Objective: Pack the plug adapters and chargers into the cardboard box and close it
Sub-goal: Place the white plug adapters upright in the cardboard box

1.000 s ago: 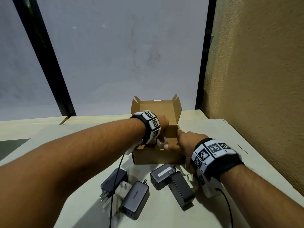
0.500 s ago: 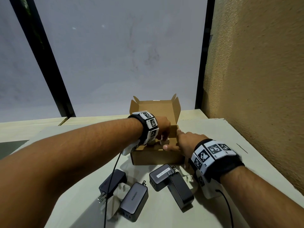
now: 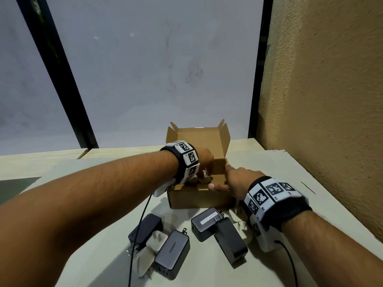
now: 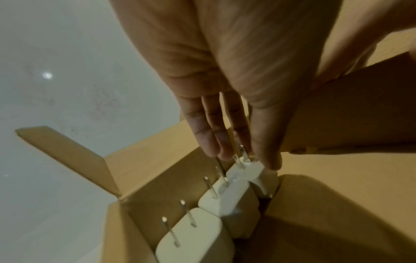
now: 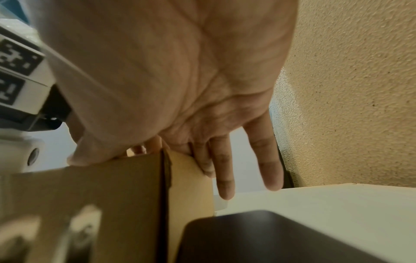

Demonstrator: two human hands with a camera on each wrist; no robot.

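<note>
Left hand seats a white adapter in the box while the right steadies its wall.

The left hand (image 4: 227, 99) reaches into the open box (image 3: 199, 198), its fingertips (image 4: 209, 142) pinching the prongs of the farthest white adapter (image 4: 247, 170); two more adapters (image 4: 227, 201) stand beside it in a row, prongs up. The right hand (image 3: 238, 179) lies spread over the box's near right corner, thumb on the front rim, fingers straight. Dark chargers (image 3: 172, 254) and another white adapter (image 3: 154, 242) lie on the bench (image 3: 310, 183) just in front. The adapters look light, hard and smooth, so body sides give a surer hold than the thin prongs. The chargers look heavier and blocky: take them across their flat faces.
</note>
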